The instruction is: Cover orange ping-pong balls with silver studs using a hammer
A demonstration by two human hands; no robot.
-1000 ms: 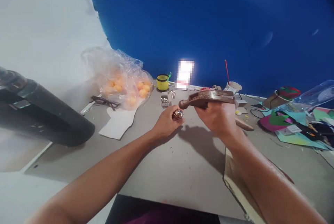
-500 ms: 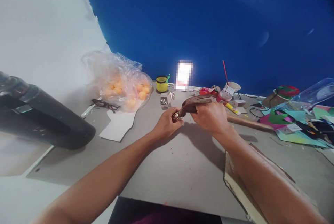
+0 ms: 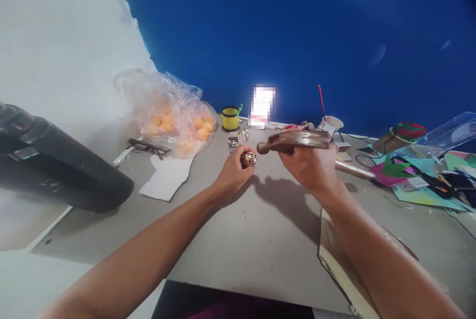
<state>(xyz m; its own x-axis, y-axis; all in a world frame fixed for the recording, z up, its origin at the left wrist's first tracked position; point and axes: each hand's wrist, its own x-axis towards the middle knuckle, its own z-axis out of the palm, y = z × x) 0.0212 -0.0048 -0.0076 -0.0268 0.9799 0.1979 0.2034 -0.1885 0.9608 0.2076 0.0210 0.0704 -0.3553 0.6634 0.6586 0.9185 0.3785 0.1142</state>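
A small studded ball (image 3: 250, 159) is held above the middle of the worktop (image 3: 241, 259) by the left hand (image 3: 233, 172), whose fingers are clamped around its side; its shiny, bumpy face is left exposed toward the right. A hammer (image 3: 297, 139) is gripped by the right hand (image 3: 310, 167), with the fingers clamped close to the head and the handle directed out to the right. The rounded striking end is held just beside the ball, and a narrow gap is seen between the two. A shadow is cast on the worktop below the right hand. Just beyond the left hand, a small box (image 3: 233, 144) of shiny metal pieces is noted; the pieces are too small to be identified. Behind it, a yellow container (image 3: 230, 118) is placed near the blue wall (image 3: 297, 26). On the left, orange balls (image 3: 202, 129) are contained in a clear plastic bag (image 3: 178, 91), with glasses (image 3: 148, 147) and a torn sheet of paper (image 3: 167, 175) set in front. On the right, a red stick (image 3: 321, 100) is stood in a white cup (image 3: 332, 122), and coloured paper (image 3: 431, 197) is partly covered by scissors (image 3: 435, 185).
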